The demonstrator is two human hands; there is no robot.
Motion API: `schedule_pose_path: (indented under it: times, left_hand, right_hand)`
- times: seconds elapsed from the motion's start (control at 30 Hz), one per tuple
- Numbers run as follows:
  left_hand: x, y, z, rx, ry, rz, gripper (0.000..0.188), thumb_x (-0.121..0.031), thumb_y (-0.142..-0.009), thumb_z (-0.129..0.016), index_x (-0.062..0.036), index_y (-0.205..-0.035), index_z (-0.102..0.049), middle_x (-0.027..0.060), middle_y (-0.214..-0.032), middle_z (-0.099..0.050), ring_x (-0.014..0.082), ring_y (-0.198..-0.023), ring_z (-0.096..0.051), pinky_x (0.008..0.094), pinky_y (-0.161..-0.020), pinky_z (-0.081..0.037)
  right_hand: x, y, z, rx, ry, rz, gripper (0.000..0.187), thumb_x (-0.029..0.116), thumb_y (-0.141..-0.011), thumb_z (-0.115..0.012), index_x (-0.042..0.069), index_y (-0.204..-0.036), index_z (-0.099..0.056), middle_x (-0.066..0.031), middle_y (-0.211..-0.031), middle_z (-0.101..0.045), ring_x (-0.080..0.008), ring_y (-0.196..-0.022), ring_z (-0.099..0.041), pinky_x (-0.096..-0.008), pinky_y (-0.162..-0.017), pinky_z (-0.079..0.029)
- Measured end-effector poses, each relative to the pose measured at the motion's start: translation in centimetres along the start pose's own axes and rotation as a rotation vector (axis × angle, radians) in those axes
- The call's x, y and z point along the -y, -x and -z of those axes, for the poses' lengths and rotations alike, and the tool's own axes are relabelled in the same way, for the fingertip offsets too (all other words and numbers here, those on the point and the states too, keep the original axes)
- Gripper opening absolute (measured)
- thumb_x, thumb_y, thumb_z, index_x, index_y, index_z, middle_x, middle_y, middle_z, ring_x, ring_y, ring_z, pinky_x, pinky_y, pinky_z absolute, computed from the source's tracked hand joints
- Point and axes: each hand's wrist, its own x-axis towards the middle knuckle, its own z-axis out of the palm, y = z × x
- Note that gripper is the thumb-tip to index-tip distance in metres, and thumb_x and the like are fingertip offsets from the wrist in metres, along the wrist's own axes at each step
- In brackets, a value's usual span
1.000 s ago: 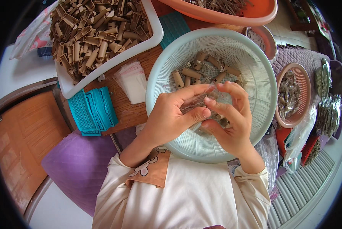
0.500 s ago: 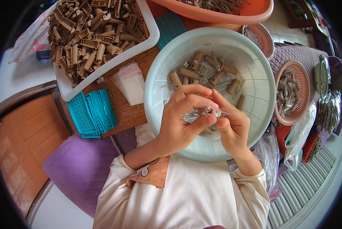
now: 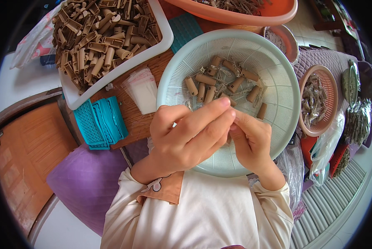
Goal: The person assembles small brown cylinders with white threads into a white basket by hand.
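White tray [image 3: 72,96] of tan tubes [image 3: 99,39] sat upper left. Pale green basket [image 3: 277,79] held loose tan pieces [image 3: 204,79] with strings. Left hand [image 3: 186,137] and right hand [image 3: 250,143] met fingertip to fingertip above basket's near rim; pinched item hidden, cannot tell. Teal mats [image 3: 101,122] lay beside.

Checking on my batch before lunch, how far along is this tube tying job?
Done: about a dozen tan tubes with string lie in the pale green basket. In hand: the left hand and right hand meet over the basket, pinching something small that the fingers hide. Left: the white tray is heaped with loose tan tubes, far more than are in the basket.
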Motion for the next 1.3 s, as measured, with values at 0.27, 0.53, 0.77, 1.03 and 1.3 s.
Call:
schedule_pose_path:
  times: [0.27,0.53,0.77,1.03,1.3]
  left_hand:
    - [1.8,-0.2,-0.7,0.122,0.245,0.224,0.012,-0.002,-0.065,-0.061,-0.0097,-0.074,-0.063,-0.0004,-0.084,-0.063,0.0100,-0.052,-0.045,0.0203,-0.046,-0.036]
    - [4.8,0.6,0.1,-0.214,1.087,0.611,0.009,0.000,-0.081,-0.037,-0.0037,-0.086,-0.043,0.0059,-0.074,-0.054,0.0043,-0.050,-0.036,0.0181,-0.045,-0.031]
    - [1.3,0.3,-0.9,0.321,0.958,0.497,0.021,-0.022,-0.074,-0.057,-0.0030,-0.081,-0.052,0.0048,-0.068,-0.049,0.0127,-0.058,-0.046,0.0251,-0.052,-0.038]
    - [1.3,1.1,-1.0,0.101,0.667,0.337,0.013,-0.002,-0.065,-0.062,-0.0065,-0.076,-0.058,0.0017,-0.068,-0.046,0.0143,-0.056,-0.045,0.0249,-0.051,-0.040]
    - [2.3,2.5,-1.8,-0.049,0.180,-0.236,0.023,-0.006,-0.062,-0.061,-0.0108,-0.085,-0.061,0.0004,-0.070,-0.035,0.0135,-0.061,-0.042,0.0239,-0.052,-0.039]
  right_hand:
    - [0.6,-0.8,0.2,0.097,0.340,0.180,0.025,-0.005,-0.072,-0.058,-0.001,-0.097,-0.058,-0.0114,-0.081,-0.062,-0.0229,-0.063,-0.059,-0.0271,-0.056,-0.048]
    - [-0.9,0.4,1.3,-0.085,-0.546,-0.136,0.018,0.008,-0.085,-0.049,0.002,-0.096,-0.062,-0.0066,-0.088,-0.051,-0.0098,-0.079,-0.047,-0.0202,-0.068,-0.038]
    - [-0.3,0.3,0.8,-0.040,-0.636,-0.209,0.019,0.009,-0.085,-0.049,0.000,-0.098,-0.062,-0.0015,-0.074,-0.047,-0.0065,-0.065,-0.041,-0.0189,-0.058,-0.033]
    - [-0.7,0.3,0.5,0.065,-1.159,-0.316,0.021,0.013,-0.083,-0.048,-0.003,-0.089,-0.060,-0.0014,-0.067,-0.044,-0.0069,-0.056,-0.038,-0.0208,-0.048,-0.030]
    - [-1.2,0.5,0.6,0.045,-1.488,-0.278,0.026,0.018,-0.080,-0.042,0.004,-0.058,-0.040,-0.0044,-0.066,-0.042,-0.0104,-0.054,-0.041,-0.0212,-0.048,-0.034]
